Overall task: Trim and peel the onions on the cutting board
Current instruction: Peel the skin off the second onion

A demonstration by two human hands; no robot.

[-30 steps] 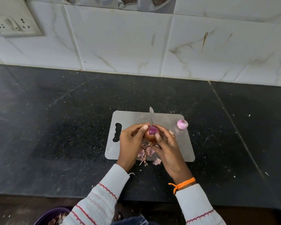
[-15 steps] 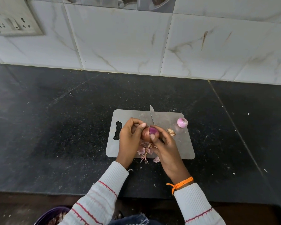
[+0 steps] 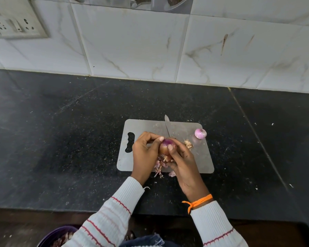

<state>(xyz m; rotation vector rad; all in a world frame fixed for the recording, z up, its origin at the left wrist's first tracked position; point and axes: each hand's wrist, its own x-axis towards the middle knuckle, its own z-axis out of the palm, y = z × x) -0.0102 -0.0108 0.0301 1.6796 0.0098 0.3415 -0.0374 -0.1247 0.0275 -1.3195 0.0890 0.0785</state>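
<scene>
A small red onion [image 3: 166,146], purple at its cut top and brown-skinned lower down, is held above the grey cutting board [image 3: 141,125] between both hands. My left hand [image 3: 144,154] grips its left side, thumb tip on the top. My right hand [image 3: 183,162] curls round its right side, thumb pressing the skin. A knife blade [image 3: 167,124] lies on the board behind the onion, its handle hidden by the hands. A peeled pale-purple onion [image 3: 200,133] rests at the board's far right corner. Loose skins [image 3: 159,165] lie under the hands.
A trimmed root end [image 3: 188,143] lies on the board right of the hands. The board sits on a black stone counter [image 3: 61,139] backed by white tiles with a socket plate [image 3: 14,24]. A purple bowl [image 3: 55,236] with peels shows below the counter edge.
Both hands turned the onion slightly and shifted their grip; the left thumb has moved onto the onion's top. The peeled onion and knife have stayed in place.
</scene>
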